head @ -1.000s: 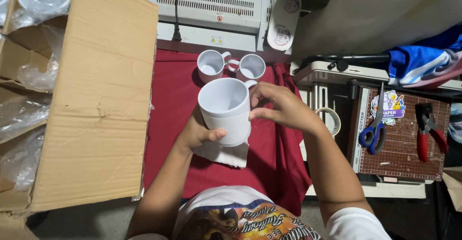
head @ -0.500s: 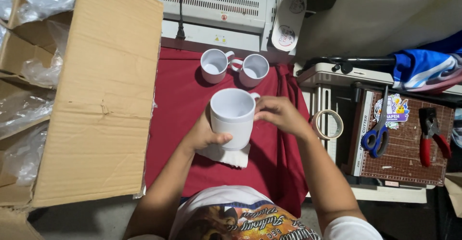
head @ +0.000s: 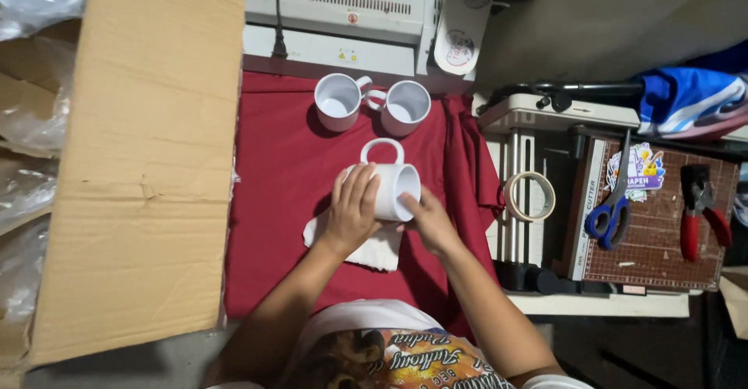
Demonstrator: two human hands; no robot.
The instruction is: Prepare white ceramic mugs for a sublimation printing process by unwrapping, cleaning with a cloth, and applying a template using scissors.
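A white mug (head: pixel 393 182) lies tipped on its side over the red cloth (head: pixel 280 186), handle pointing away from me and mouth facing right. My left hand (head: pixel 352 208) wraps over its body. My right hand (head: pixel 427 217) touches the rim at the mouth with its fingertips. A white cloth (head: pixel 374 247) lies under my hands. Two more white mugs (head: pixel 340 100) (head: pixel 405 107) stand upright side by side at the far end of the red cloth.
A large cardboard box flap (head: pixel 136 155) fills the left, with clear plastic bags (head: pixel 27 163) beyond it. A grey laminator (head: pixel 335 15) sits at the back. At the right lie a tape roll (head: pixel 530 196), blue scissors (head: pixel 612 213), red pliers (head: pixel 701 213) and a cutting mat (head: pixel 662 233).
The mug was held upright above the cloth; it has come down and been tipped onto its side. My left hand moved from under it to over its body.
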